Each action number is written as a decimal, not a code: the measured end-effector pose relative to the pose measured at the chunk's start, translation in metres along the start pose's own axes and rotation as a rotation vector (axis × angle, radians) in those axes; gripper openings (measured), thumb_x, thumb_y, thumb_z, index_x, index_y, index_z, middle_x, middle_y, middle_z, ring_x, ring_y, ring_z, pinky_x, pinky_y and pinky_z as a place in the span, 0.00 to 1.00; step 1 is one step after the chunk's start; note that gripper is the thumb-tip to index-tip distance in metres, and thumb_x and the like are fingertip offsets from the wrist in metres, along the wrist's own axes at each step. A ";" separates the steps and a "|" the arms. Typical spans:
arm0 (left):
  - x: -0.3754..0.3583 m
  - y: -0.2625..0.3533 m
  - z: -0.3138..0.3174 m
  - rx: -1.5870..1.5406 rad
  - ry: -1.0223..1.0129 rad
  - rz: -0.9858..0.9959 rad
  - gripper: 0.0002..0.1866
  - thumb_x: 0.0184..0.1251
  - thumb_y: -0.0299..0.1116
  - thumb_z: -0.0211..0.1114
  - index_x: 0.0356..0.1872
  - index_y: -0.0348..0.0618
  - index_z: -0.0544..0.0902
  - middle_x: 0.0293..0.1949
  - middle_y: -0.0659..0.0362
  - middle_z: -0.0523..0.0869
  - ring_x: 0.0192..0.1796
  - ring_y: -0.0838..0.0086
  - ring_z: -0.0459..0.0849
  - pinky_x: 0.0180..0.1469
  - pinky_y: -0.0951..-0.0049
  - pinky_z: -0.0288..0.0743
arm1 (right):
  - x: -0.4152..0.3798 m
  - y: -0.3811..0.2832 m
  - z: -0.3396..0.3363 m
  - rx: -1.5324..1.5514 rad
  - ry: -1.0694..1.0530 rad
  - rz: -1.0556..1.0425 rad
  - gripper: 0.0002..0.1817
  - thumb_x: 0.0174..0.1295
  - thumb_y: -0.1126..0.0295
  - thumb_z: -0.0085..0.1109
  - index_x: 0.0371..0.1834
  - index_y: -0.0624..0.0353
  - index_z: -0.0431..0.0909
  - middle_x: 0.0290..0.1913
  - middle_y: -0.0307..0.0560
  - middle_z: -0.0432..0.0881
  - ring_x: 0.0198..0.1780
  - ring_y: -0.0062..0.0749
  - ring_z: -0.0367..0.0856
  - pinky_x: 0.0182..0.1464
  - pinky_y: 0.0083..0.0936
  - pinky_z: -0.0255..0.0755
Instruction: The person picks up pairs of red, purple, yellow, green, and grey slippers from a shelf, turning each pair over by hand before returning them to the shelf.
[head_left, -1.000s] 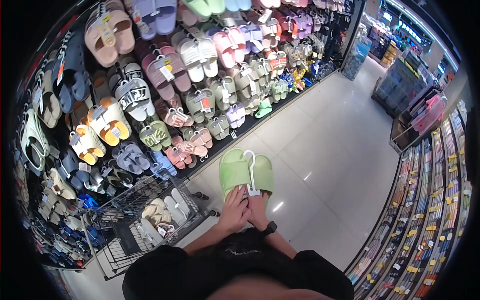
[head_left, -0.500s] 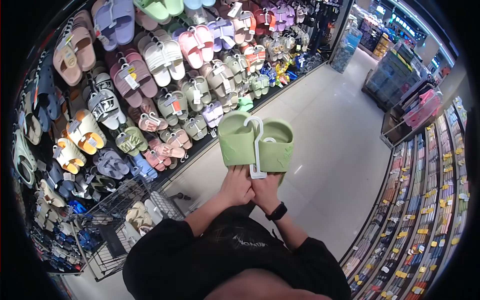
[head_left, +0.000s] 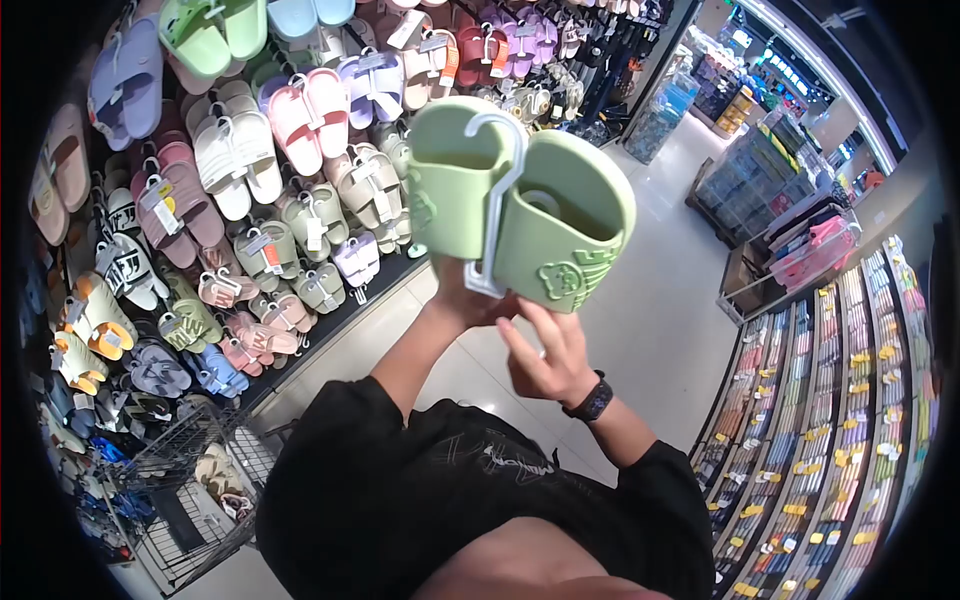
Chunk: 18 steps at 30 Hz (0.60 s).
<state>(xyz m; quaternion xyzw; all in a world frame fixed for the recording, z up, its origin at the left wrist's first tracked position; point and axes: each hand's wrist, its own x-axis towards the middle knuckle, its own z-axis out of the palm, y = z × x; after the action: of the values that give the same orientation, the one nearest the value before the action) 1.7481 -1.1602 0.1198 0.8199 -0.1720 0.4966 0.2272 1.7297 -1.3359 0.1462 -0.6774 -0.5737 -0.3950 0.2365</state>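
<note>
A pair of light green slippers (head_left: 560,225) hangs together on a white plastic hanger (head_left: 495,200), raised in front of me at the centre of the head view. My left hand (head_left: 462,292) grips the pair from below and behind, its fingers mostly hidden by the slippers. Just under the right-hand slipper is my right hand (head_left: 550,355), fingers apart and partly bent, the fingertips close to the slipper's lower edge. Whether they touch it I cannot tell. The right-hand slipper shows a raised bear face and lettering.
A wall rack of hanging slippers (head_left: 235,150) fills the left side. A wire shopping cart (head_left: 190,490) holding footwear stands at lower left. Shelves of small packed goods (head_left: 800,440) curve along the right. Stacked bins (head_left: 760,175) stand farther back.
The green slippers have come up and nearer to the camera, tilting slightly. My right hand has come off the pair's base and its fingers have spread. The view has turned to the right.
</note>
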 end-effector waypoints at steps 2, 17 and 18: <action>0.021 -0.016 0.032 -0.026 0.048 0.040 0.32 0.53 0.58 0.68 0.56 0.48 0.79 0.56 0.51 0.77 0.56 0.54 0.77 0.56 0.52 0.69 | -0.008 0.035 -0.002 0.056 0.054 0.030 0.22 0.44 0.82 0.56 0.48 0.66 0.81 0.56 0.62 0.77 0.54 0.57 0.79 0.52 0.46 0.76; 0.065 -0.124 0.259 -0.154 -0.313 0.072 0.33 0.47 0.41 0.70 0.58 0.42 0.77 0.59 0.46 0.75 0.62 0.48 0.72 0.67 0.49 0.61 | -0.040 0.378 0.031 0.677 0.106 0.903 0.19 0.62 0.71 0.60 0.54 0.68 0.75 0.53 0.54 0.82 0.55 0.38 0.79 0.60 0.33 0.69; 0.061 -0.129 0.279 -0.127 -0.359 0.039 0.34 0.47 0.42 0.70 0.59 0.43 0.77 0.59 0.46 0.75 0.61 0.48 0.73 0.67 0.48 0.62 | -0.038 0.395 0.038 0.774 0.039 0.956 0.16 0.64 0.71 0.58 0.53 0.67 0.76 0.49 0.48 0.84 0.50 0.33 0.81 0.55 0.28 0.72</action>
<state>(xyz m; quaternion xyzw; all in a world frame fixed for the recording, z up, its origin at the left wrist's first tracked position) 2.0466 -1.2074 0.0354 0.8758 -0.2566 0.3351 0.2343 2.1190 -1.4198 0.1455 -0.7174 -0.3038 -0.0206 0.6265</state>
